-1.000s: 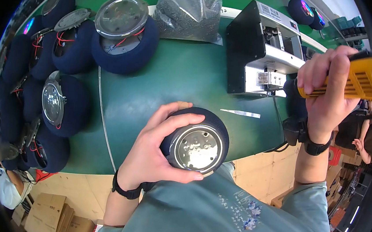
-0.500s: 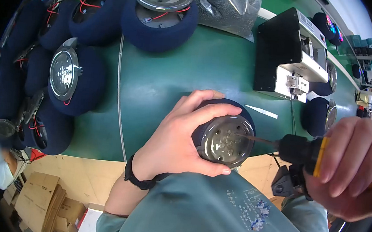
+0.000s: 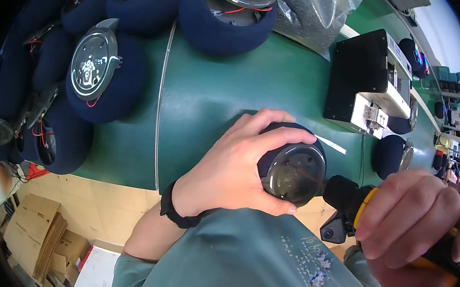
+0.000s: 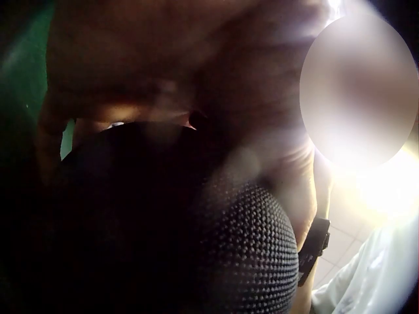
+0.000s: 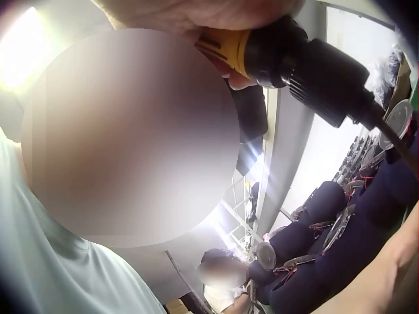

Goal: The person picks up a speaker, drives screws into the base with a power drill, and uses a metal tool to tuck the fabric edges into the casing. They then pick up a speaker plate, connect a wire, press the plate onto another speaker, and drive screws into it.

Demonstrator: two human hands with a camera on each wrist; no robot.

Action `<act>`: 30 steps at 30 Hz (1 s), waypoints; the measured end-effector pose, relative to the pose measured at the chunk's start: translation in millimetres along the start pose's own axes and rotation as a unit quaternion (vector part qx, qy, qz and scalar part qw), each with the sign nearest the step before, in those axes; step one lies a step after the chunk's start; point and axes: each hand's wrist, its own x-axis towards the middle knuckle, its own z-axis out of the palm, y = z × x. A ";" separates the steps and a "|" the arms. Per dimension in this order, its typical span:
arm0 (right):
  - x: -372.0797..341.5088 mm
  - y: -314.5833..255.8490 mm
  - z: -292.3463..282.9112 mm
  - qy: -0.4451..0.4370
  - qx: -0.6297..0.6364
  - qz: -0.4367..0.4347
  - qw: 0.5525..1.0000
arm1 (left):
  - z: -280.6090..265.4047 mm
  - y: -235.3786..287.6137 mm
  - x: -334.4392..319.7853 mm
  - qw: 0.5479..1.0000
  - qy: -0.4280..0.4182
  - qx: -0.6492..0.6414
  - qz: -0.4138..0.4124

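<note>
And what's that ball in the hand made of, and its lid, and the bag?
The ball seems wrapped in dull, knitted cloth: tiny bumps show. Its lid looks smooth and glossy, maybe plastic: it catches light. The bag looks like thin clear plastic, crinkled and shiny.

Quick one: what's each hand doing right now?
Left hand: curled around a dark blue fabric-covered speaker, steadying it.
Right hand: closed around a yellow-and-black power driver.

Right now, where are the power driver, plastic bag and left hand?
Power driver (image 5: 327, 82), right wrist view: black chuck.
Plastic bag (image 3: 302, 19), head view: filled part.
Left hand (image 3: 234, 163), head view: its back.
</note>
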 end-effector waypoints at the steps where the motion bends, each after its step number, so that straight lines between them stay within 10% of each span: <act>1: 1.2 3.1 5.0 0.032 0.033 -0.013 0.999 | 0.3 -0.6 -0.2 1.000 0.004 -0.001 0.000; 10: -2.2 44.3 23.6 0.071 -0.021 -0.189 0.979 | 2.7 -5.5 -1.2 1.000 0.013 0.001 0.016; 30: 6.4 47.4 35.8 0.072 -0.026 -0.135 0.988 | 2.7 -4.3 -5.2 1.000 0.009 -0.014 -0.011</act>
